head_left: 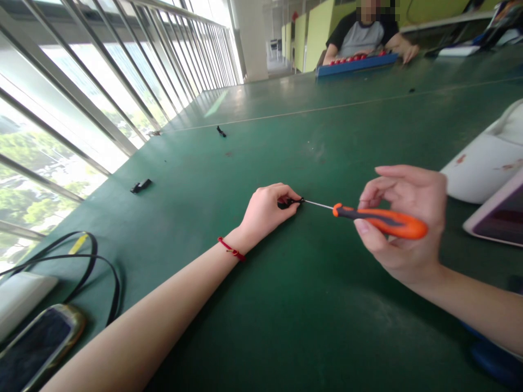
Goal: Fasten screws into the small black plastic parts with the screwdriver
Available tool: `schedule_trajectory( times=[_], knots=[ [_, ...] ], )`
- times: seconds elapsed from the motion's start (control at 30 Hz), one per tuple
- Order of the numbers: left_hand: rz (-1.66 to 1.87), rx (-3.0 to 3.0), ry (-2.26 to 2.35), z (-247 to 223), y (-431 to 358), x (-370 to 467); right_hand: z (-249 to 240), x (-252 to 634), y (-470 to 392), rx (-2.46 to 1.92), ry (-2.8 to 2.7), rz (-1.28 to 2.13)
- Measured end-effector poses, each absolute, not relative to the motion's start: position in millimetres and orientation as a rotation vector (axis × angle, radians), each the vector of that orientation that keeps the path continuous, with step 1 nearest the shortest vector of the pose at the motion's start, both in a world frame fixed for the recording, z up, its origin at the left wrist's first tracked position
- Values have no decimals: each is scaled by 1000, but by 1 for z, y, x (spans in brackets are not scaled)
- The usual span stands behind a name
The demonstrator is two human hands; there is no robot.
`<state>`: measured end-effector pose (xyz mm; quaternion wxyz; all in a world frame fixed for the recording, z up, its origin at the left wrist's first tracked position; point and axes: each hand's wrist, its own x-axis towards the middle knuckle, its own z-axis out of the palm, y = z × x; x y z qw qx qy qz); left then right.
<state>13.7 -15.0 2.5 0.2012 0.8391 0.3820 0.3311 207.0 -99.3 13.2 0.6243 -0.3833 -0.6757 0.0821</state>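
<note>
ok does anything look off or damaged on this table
Possibly the white container at the right: reddish-brown marks show on its side, perhaps stains or chipping; I can't tell which. Nothing looks spilled.

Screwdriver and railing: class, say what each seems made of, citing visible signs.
Screwdriver handle: probably plastic, perhaps rubbery in the dark inlay; smooth, two-tone orange and dark surface.
Shaft: likely bare metal; thin, straight, silvery.
Railing: apparently metal, smooth; slim grey bars with pale highlights.
</note>
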Motion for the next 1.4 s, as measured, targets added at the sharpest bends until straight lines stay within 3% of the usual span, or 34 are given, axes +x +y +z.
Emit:
schedule_trajectory(
  times=[0.2,0.43,0.73,0.93,1.17,1.4],
  knots=[
    [912,2334,1068,3,-15,14,19,204,-109,-1077,-1725,138],
    [916,2347,1070,2,-14,13,11,207,-97,-790,-1511,172],
    [924,2338,1061,2,-15,13,17,205,-110,-1048,-1703,203],
    [922,2350,1071,2,-14,13,13,208,-97,-773,-1518,136],
    [906,2345,1072,2,-14,13,20,206,-108,-1014,-1798,109],
    [912,2352,1083,2,-15,13,11,208,-99,-813,-1565,174]
  ],
)
